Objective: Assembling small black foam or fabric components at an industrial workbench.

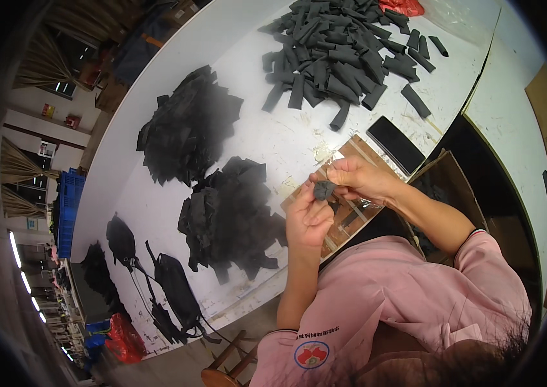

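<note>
Close in front of my chest, a small dark grey piece of fabric or foam point(324, 189) is held between both hands. My left hand point(310, 219) is closed, with its thumb and fingertips on the piece's left side. My right hand point(358, 178) pinches it from the right. Its full shape is partly covered by my fingers. Below the hands lies a wooden board point(353, 149) with light strips across it. A dark phone-like slab point(395, 145) rests just beyond my right hand.
Many dark grey tube-shaped pieces point(331, 58) are heaped at the far side of the white table point(254, 122). Two piles of flat black pieces point(186, 126) lie left of my hands. Black bags with straps point(176, 287) are farther left. An open cardboard box point(457, 174) stands by my right arm.
</note>
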